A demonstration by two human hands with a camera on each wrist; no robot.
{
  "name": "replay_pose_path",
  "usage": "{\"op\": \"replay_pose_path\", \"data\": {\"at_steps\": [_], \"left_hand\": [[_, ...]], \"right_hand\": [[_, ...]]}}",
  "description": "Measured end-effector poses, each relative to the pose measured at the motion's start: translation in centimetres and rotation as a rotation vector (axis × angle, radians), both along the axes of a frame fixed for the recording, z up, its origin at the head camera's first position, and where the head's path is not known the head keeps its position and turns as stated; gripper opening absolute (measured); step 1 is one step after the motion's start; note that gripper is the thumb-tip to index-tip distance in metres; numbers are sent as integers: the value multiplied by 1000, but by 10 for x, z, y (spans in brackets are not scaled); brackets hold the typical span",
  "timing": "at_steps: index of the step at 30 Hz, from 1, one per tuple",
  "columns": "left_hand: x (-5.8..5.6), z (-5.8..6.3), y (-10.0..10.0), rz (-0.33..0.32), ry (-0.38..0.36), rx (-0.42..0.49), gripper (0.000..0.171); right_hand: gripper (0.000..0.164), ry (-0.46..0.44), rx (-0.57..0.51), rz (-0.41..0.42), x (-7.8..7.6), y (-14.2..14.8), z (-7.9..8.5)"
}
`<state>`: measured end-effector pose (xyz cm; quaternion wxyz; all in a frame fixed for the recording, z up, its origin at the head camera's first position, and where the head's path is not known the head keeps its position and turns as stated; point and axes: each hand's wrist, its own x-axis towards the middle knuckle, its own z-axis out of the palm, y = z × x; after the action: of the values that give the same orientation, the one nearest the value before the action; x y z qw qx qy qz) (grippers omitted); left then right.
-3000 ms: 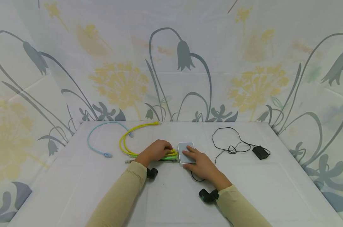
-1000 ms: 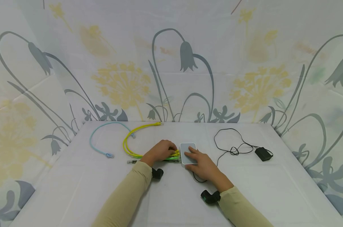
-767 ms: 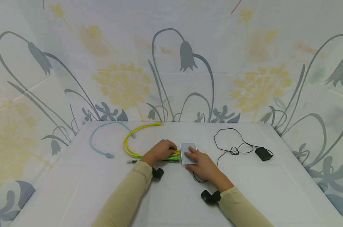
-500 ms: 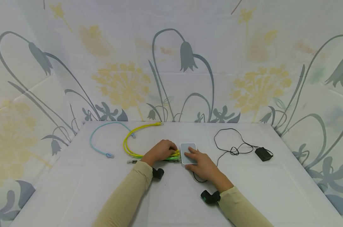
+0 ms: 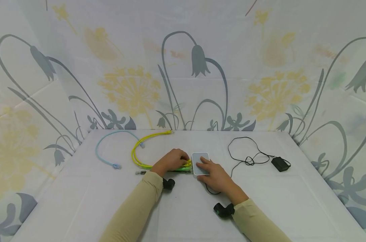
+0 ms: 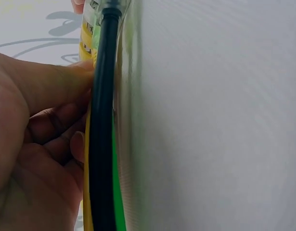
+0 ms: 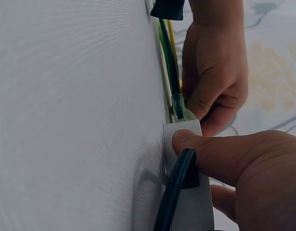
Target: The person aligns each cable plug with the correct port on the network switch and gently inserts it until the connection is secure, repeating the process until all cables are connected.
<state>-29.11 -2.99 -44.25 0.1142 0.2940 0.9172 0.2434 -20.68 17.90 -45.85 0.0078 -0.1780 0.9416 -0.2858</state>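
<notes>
A small white network switch (image 5: pixel 196 168) with a grey top lies flat on the table. My right hand (image 5: pixel 217 177) holds it, thumb on its near side and fingers over its top. Beside its left side my left hand (image 5: pixel 172 159) pinches a yellow network cable (image 5: pixel 134 155) near the plug; the fingertips partly hide that plug. Alongside run a green cable (image 5: pixel 183 169) and a black cable (image 6: pixel 102 125), their clear plugs at the switch's left side. A black power cord (image 7: pixel 174 192) enters the near side of the switch (image 7: pixel 191 211), by my right thumb.
Toward the back left lies a light blue network cable (image 5: pixel 97 152), curved. On the right stands a black power adapter (image 5: pixel 280 164), its thin cord (image 5: pixel 229 146) looped and knotted. A patterned cloth (image 5: pixel 183 67) rises behind the white table (image 5: pixel 183 215).
Compared with three seconds ago, my left hand is slightly closer to the switch, with the yellow cable. Over the last second both hands have stayed in place.
</notes>
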Motion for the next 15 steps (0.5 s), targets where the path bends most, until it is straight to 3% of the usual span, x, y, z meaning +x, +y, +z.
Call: {"op": "replay_pose_path", "data": {"at_steps": [7,15], "left_hand": [[1,-2,0,33,-31,22,23],[4,-2,-1,50,-16,33,21]], "right_hand": [[52,-2,-7,-6,1,0,0],[52,5,-31,-13,0,1,-2]]}}
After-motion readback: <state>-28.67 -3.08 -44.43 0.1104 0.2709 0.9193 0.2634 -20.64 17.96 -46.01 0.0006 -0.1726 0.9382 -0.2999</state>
